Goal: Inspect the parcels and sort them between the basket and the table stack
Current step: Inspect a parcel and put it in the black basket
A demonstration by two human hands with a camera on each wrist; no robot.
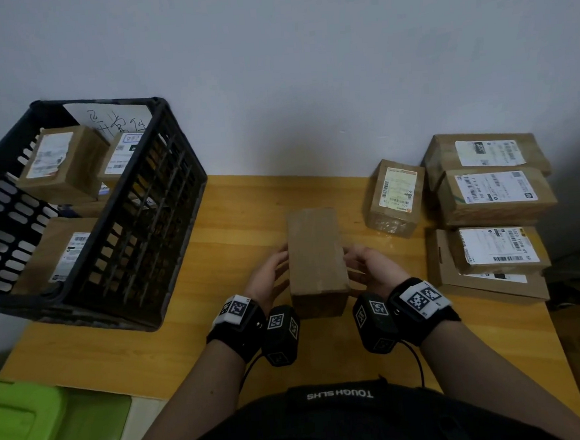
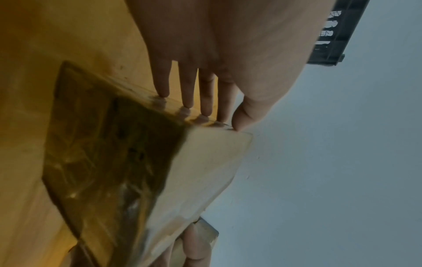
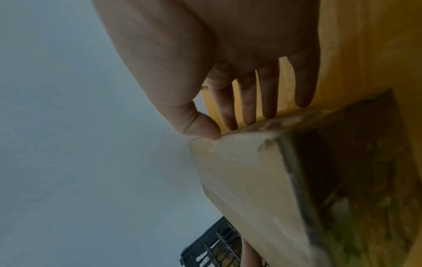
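Plain cardboard parcel (image 1: 317, 261) sat mid-table (image 1: 234, 223), toward near edge. Left hand (image 1: 271, 272) and right hand (image 1: 365, 266) pressed straight fingers against its long sides, none curled. Rigid, probably light (tape-glossy flanks might slip); squeeze mid-sides.

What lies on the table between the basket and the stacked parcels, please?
One plain parcel, its top showing no label, with the left hand and right hand at its sides; the head view shows it.
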